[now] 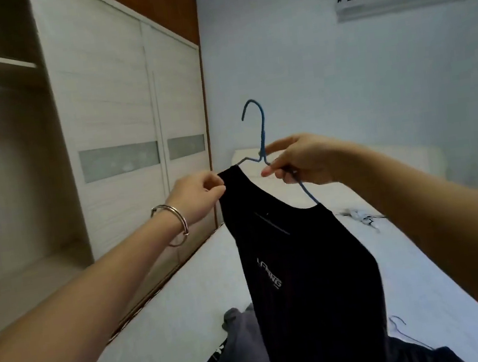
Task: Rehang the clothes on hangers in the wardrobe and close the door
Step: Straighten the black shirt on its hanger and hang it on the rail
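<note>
Left grip (200, 193) pinches top (305, 278) — right grip (302, 162) holds hanger (260, 129)

Both bare arms reach forward and up, the hands near each other and each holding something.

The left arm comes in from the lower left, its forearm rising to a wrist that wears a silver bangle (173, 224). The left hand (200, 193) is curled, back toward the camera, with thumb and fingertips pinching the shoulder strap of a black top (303, 263). The right arm enters from the right edge, its forearm sloping up and to the left. The right hand (302, 160) points left, index finger stretched out above and thumb below, gripping a blue hanger (262, 135) just under its hook, with the remaining fingers curled round the wire. The hands do not touch.
</note>
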Motion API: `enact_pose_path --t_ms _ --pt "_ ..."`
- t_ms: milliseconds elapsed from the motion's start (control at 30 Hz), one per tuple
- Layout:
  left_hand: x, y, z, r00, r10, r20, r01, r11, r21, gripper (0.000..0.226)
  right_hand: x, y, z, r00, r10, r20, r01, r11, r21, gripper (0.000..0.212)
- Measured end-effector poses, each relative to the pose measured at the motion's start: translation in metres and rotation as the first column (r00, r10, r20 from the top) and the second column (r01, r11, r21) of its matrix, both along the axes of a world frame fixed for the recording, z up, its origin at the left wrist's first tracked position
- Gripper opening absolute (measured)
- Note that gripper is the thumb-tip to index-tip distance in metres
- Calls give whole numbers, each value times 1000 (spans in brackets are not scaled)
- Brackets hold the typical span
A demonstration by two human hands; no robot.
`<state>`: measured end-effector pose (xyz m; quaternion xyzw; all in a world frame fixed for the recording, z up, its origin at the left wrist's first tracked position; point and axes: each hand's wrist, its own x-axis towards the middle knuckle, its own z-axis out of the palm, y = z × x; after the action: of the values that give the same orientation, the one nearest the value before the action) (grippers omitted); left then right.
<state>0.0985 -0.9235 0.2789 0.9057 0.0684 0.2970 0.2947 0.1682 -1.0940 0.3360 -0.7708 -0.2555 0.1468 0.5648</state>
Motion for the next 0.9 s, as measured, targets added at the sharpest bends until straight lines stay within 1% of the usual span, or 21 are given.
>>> enact_pose_path --t_ms 67,133,200,267,333,400,467,533,667,733,867,900 --pt "-7 24 -8 995 93 32 -93 996 -13 29 -1 8 2 997 37 68 -36 999 -16 39" --pt "-15 44 -16 986 161 50 -164 985 59 42 -4 20 3 988 84 131 -82 996 -21 29" --pt "-26 64 -22 975 211 74 -219 966 136 50 -9 36 3 973 106 204 -94 993 -69 20" --pt "-38 84 -25 967 243 80 -254 947 198 50 -15 54 1 958 127 259 -98 988 -123 13" --pt "-54 101 -25 971 228 70 -238 947 214 41 -22 73 -4 940 157 304 -116 982 -148 14" --pt "-74 115 -26 984 167 56 -174 974 146 27 -28 94 -9 912 184 365 -134 978 -158 18" --pt "-93 133 -28 985 157 71 -158 987 5 21 -36 117 -11 887 215 408 -166 974 -152 17" --pt "-111 154 -31 977 186 108 -172 977 -127 20 -45 144 -13 866 259 427 -214 965 -151 16" --pt "-145 205 -32 938 297 178 -251 938 -240 23 -65 209 -20 808 333 486 -272 943 -192 20" --pt "-165 237 -29 904 365 221 -309 918 -250 23 -77 248 -25 792 334 510 -297 942 -155 22" --pt "-214 314 -25 842 503 194 -487 864 -130 21 -107 335 -31 747 418 517 -390 905 -168 28" --pt "-228 335 -24 830 525 188 -511 851 -120 20 -114 358 -32 737 436 516 -413 895 -166 29"
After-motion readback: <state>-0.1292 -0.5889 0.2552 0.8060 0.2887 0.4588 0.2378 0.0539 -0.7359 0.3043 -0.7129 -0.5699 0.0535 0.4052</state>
